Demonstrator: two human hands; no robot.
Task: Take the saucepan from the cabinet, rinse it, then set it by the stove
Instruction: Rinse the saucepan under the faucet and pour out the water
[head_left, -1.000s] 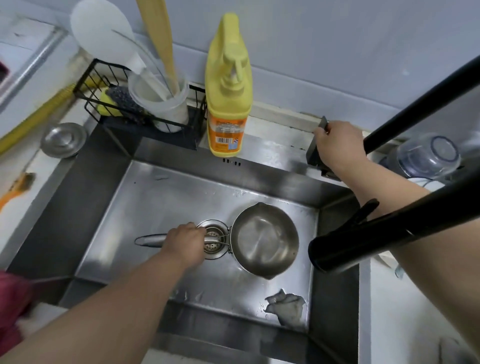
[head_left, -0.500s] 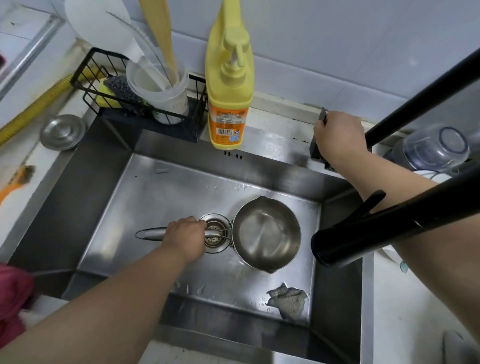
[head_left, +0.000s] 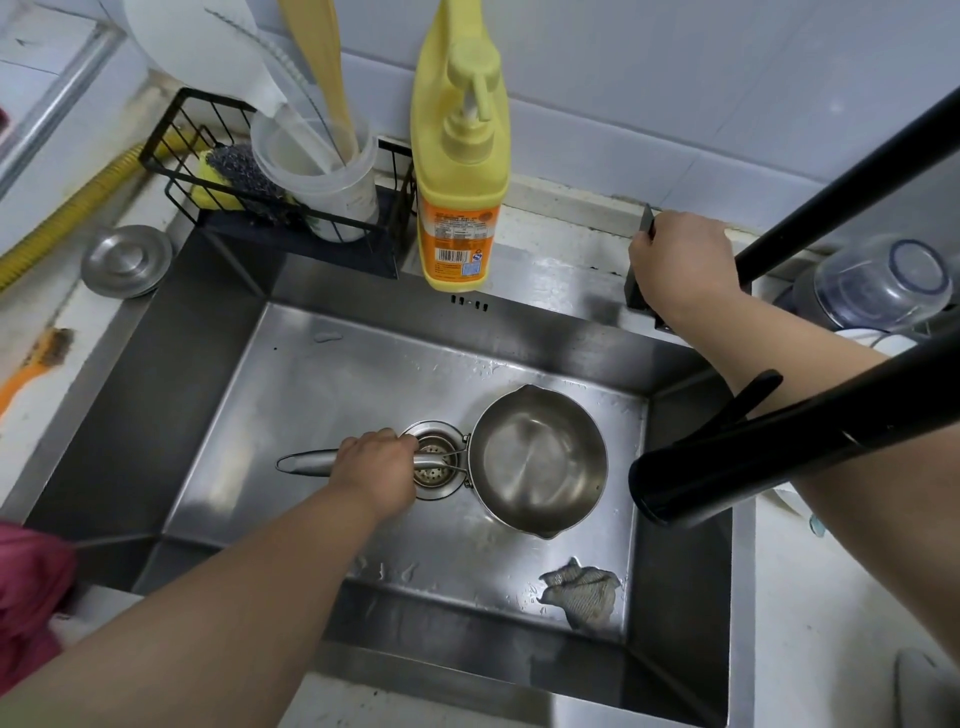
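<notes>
Down on the floor of the sink (head_left: 322, 395), the left hand (head_left: 375, 467) is wrapped over the handle (head_left: 306, 461) of the saucepan (head_left: 540, 462), fingers curled tight around the middle of it. The handle runs toward 9 o'clock, and its looped end shows past the knuckles. The bowl sits at 3 o'clock from the hand, upright, just beside the drain (head_left: 435, 462), which lies under the wire brackets that join handle and bowl.

The pan looks thin steel — light and stiff, I judge, and not fragile. Wet metal can be slippery, and water in the bowl would pull it down at the far end, so a hold closer to the bowl seems safer than the loop.

At 1 o'clock, the right hand (head_left: 675, 265) is closed on the black lever at the base of the tap; how firmly it presses, I cannot tell. The spout (head_left: 691, 480) hangs at 3 o'clock from the bowl, not over it, and no water runs.

At 5 o'clock lies a crumpled rag (head_left: 582, 592).
</notes>
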